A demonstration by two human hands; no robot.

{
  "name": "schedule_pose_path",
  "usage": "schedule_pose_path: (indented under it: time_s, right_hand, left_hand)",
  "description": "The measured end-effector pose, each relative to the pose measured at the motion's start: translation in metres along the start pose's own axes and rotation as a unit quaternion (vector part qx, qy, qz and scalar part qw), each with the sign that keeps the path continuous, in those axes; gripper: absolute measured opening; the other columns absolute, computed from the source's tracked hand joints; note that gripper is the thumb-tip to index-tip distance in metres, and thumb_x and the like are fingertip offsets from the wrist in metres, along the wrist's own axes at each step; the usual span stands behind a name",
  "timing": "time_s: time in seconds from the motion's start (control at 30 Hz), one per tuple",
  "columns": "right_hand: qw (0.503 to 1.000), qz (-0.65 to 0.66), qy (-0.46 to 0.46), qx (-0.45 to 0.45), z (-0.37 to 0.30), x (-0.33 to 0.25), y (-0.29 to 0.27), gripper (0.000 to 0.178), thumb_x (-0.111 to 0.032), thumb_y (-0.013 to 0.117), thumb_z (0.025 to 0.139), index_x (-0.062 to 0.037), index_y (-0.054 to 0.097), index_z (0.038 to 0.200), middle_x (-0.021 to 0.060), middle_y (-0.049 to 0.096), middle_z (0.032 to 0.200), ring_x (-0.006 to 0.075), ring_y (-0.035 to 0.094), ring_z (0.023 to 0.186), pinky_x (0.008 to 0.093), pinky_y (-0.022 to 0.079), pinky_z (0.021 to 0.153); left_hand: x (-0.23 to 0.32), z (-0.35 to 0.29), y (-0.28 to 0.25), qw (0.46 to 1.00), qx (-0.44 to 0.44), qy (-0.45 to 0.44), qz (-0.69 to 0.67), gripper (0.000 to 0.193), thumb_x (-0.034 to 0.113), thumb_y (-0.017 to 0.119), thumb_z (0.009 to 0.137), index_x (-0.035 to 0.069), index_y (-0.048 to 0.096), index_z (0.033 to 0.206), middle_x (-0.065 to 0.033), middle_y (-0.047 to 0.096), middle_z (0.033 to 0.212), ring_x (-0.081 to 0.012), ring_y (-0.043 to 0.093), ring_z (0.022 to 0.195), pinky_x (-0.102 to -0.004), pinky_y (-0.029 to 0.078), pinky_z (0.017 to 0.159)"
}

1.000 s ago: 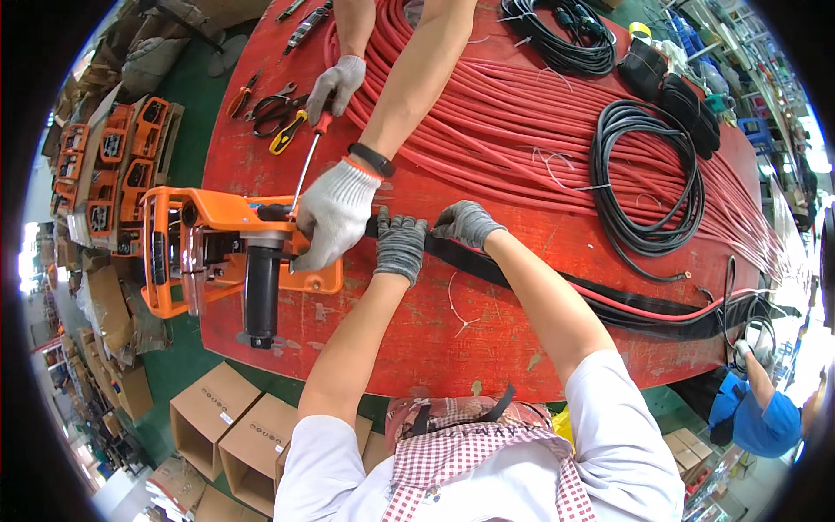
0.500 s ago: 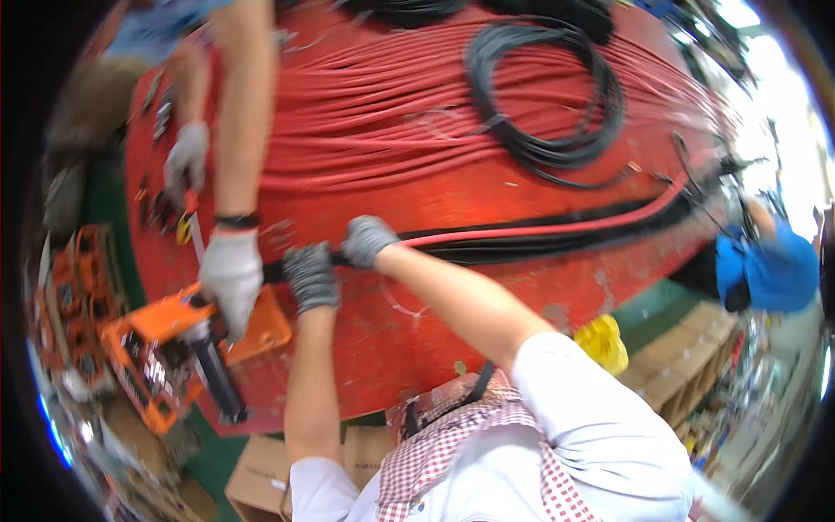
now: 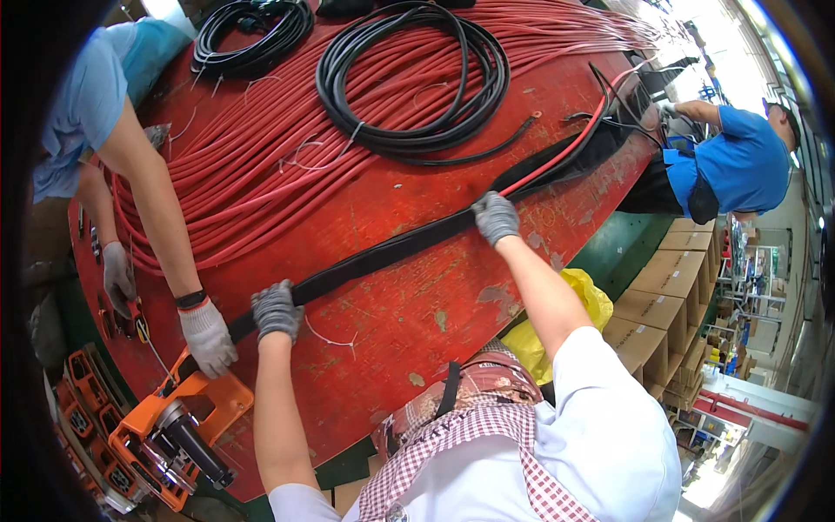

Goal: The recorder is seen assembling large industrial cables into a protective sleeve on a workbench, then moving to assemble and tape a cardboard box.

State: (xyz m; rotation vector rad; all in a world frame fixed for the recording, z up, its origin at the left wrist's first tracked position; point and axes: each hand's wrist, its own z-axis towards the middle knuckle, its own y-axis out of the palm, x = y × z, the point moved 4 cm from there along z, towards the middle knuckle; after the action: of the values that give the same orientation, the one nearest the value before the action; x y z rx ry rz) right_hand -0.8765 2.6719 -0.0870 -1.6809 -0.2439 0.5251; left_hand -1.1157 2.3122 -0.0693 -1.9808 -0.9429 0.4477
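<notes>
A long black sleeve (image 3: 383, 254) runs slantwise across the red table, straight between my hands. My left hand (image 3: 277, 311), in a grey striped glove, is closed round it toward its left end. Farther right, my right hand (image 3: 496, 217), gloved alike, grips the sleeve where a red cable (image 3: 557, 160) comes out and runs to the far right. Just left of my left hand, a co-worker's white-gloved hand (image 3: 209, 337) is at the sleeve's end, by an orange-framed device (image 3: 156, 426) with a black cylinder. The sleeve hides whatever lies inside it.
Red cables (image 3: 261, 187) spread over the far side of the table, with a black cable coil (image 3: 335, 87) on top. A screwdriver (image 3: 143, 331) lies near the co-worker's other hand. A yellow bag (image 3: 574, 300) and cartons (image 3: 652, 309) stand right of me. Another person (image 3: 739, 161) works at the far right.
My right hand has moved away to the right along the sleeve, so my hands are far apart. The sleeve between them is now drawn straight. The whole view has turned.
</notes>
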Motion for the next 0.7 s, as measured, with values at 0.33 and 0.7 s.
schedule_pose_path:
  time_s: [0.33,0.7]
  right_hand:
    - [0.997,0.028,0.072,0.003,0.068,0.131,-0.054,0.021,-0.029,0.061,0.074,-0.0095,0.055,0.08,0.0156,0.061,0.078,0.0334,0.058,0.079,0.0435,0.045,0.068]
    - [0.998,0.056,0.005,-0.001,0.213,0.279,-0.104,0.02,-0.027,0.057,0.076,-0.0072,0.053,0.081,0.0166,0.06,0.075,0.0334,0.058,0.074,0.0428,0.046,0.065]
  left_hand:
    - [0.211,0.039,-0.004,0.994,-0.027,0.104,-0.03,0.052,0.039,0.066,0.067,0.011,0.051,0.108,-0.0093,0.053,0.105,-0.0271,0.05,0.099,-0.0385,0.041,0.084]
    - [0.451,0.091,-0.022,0.994,0.004,0.107,-0.014,0.05,0.036,0.064,0.069,0.011,0.049,0.11,-0.0102,0.053,0.106,-0.0271,0.051,0.099,-0.0385,0.042,0.084]
